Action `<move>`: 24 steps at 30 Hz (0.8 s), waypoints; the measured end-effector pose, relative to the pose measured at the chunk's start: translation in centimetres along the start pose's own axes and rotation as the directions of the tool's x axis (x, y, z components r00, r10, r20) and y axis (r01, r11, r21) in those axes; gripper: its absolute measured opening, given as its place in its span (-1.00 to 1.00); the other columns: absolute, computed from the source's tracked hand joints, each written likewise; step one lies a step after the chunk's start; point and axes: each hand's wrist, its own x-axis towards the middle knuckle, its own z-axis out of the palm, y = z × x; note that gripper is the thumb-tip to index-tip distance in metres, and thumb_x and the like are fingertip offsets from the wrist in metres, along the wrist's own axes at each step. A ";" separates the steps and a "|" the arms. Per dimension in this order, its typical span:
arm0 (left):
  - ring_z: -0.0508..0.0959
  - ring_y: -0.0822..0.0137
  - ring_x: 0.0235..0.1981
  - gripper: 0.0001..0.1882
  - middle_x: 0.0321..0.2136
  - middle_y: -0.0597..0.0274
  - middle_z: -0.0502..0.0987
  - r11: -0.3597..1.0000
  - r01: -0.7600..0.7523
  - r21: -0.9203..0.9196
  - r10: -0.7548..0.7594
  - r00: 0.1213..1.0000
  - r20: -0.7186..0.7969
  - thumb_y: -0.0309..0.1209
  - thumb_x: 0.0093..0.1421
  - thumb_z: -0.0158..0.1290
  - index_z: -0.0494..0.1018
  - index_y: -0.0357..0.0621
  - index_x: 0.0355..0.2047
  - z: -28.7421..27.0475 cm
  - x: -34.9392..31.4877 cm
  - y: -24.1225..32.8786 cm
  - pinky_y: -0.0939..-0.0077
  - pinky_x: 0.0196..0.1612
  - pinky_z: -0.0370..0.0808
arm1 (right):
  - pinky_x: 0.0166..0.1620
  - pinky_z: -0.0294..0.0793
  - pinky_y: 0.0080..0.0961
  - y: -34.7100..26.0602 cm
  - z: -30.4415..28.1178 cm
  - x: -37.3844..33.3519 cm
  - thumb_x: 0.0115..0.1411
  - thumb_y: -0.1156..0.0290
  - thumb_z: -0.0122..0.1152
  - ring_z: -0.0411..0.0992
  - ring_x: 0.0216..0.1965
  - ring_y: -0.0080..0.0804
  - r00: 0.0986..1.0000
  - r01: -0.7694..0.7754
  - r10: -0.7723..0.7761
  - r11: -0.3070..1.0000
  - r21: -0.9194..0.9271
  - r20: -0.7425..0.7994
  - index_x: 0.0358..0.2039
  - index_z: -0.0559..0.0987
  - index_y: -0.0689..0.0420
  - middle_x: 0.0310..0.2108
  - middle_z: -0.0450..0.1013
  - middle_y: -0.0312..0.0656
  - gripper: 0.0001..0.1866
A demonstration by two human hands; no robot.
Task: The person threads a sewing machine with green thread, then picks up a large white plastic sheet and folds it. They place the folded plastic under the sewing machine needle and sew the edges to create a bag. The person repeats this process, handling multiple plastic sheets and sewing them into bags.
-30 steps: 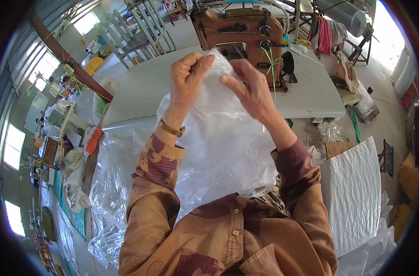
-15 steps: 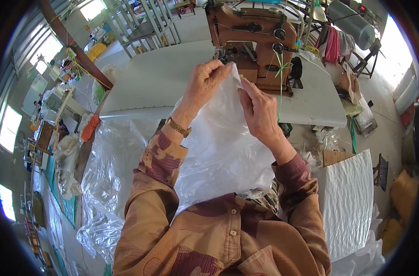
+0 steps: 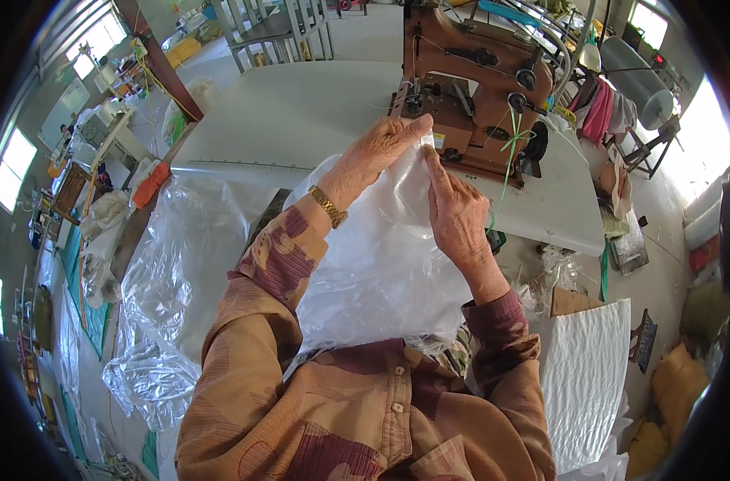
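Observation:
Both my hands grip the top edge of a large translucent white plastic sheet (image 3: 373,272) that hangs down over my lap. My left hand (image 3: 373,152), with a gold watch on its wrist, pinches the upper corner between thumb and fingers. Just right of it, my right hand (image 3: 460,210) is closed on the same edge, its forefinger pointing up along the plastic. Directly beyond my hands stands a brown sewing machine (image 3: 493,52) on a pale table (image 3: 301,104); the plastic's corner is in front of its base. Whether the plastic is folded there I cannot tell.
Crumpled clear plastic (image 3: 172,297) drapes down at the left of the table. A white quilted sheet (image 3: 586,385) leans at the right. Green string (image 3: 513,140) hangs from the machine. A grey chair (image 3: 277,36) stands behind the table, and a grey roll (image 3: 638,80) lies far right.
The view has shifted, so the machine and table appear further right. Both hands keep their hold on the plastic's corner, and my left hand has turned flatter, its thumb pointing right.

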 end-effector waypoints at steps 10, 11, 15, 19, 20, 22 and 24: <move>0.16 0.56 -0.59 -0.72 -0.68 0.41 0.24 0.729 -0.312 0.610 0.359 0.932 0.048 -0.32 0.30 0.05 0.41 -0.26 -0.49 -2.2 3.2 -2.8 0.51 -0.54 0.20 | -0.33 0.49 -0.25 4.9 -0.6 2.6 0.21 0.41 0.17 0.55 -0.40 -0.09 0.974 -0.086 0.054 0.987 0.139 0.220 -0.08 0.57 0.15 -0.42 0.56 0.03 -0.73; 0.18 0.53 -0.61 -0.72 -0.70 0.30 0.25 0.748 -0.304 0.590 0.358 0.933 0.028 -0.33 0.28 0.06 0.41 -0.29 -0.49 -2.8 3.7 -3.2 0.47 -0.54 0.22 | -0.29 0.50 -0.26 6.4 -0.3 3.9 0.21 0.40 0.16 0.55 -0.39 -0.08 0.953 -0.127 0.085 0.984 0.129 0.290 -0.08 0.56 0.16 -0.41 0.56 0.01 -0.73; 0.16 0.48 -0.65 -0.73 -0.75 0.24 0.21 0.804 -0.252 0.538 0.305 0.952 -0.010 -0.35 0.26 0.08 0.42 -0.32 -0.48 -4.0 6.2 -4.4 0.44 -0.58 0.20 | -0.03 0.46 -0.30 10.1 3.8 6.0 0.16 0.43 0.14 0.50 -0.24 -0.16 0.981 0.178 -0.172 0.982 -0.056 0.094 -0.06 0.49 0.16 -0.29 0.53 -0.11 -0.69; 0.08 0.60 -0.59 -0.68 -0.68 0.49 0.10 0.773 -0.251 0.583 0.324 0.946 -0.022 -0.39 0.29 0.08 0.31 -0.29 -0.56 -4.7 8.4 -5.8 0.54 -0.57 0.11 | 0.22 0.21 -0.14 11.1 8.0 6.6 0.02 0.50 0.09 0.36 -0.04 -0.33 0.925 0.363 -0.378 0.898 -0.247 -0.017 0.03 0.40 0.11 -0.15 0.37 -0.24 -0.52; 0.09 0.60 -0.59 -0.68 -0.67 0.50 0.10 0.760 -0.265 0.594 0.341 0.940 -0.017 -0.40 0.29 0.08 0.31 -0.30 -0.57 -5.0 8.8 -6.0 0.54 -0.57 0.11 | 0.19 0.24 -0.14 11.2 8.6 6.9 0.02 0.48 0.11 0.37 -0.07 -0.33 0.917 0.375 -0.395 0.898 -0.229 -0.049 0.01 0.42 0.11 -0.19 0.37 -0.25 -0.54; 0.09 0.60 -0.58 -0.68 -0.67 0.51 0.11 0.766 -0.257 0.589 0.332 0.943 -0.020 -0.41 0.28 0.08 0.33 -0.33 -0.57 -5.4 9.6 -6.4 0.54 -0.57 0.12 | 0.12 0.29 -0.14 11.6 9.2 7.4 0.01 0.45 0.14 0.39 -0.13 -0.33 0.897 0.403 -0.428 0.895 -0.194 -0.113 -0.04 0.44 0.10 -0.27 0.37 -0.28 -0.57; 0.11 0.60 -0.58 -0.70 -0.66 0.52 0.13 0.807 -0.210 0.552 0.275 0.961 -0.037 -0.42 0.28 0.08 0.35 -0.35 -0.56 -5.0 9.7 -6.1 0.55 -0.57 0.14 | 0.12 0.30 -0.17 12.0 9.6 7.6 0.00 0.43 0.17 0.39 -0.12 -0.35 0.874 0.432 -0.463 0.880 -0.198 -0.149 -0.08 0.47 0.06 -0.26 0.36 -0.30 -0.61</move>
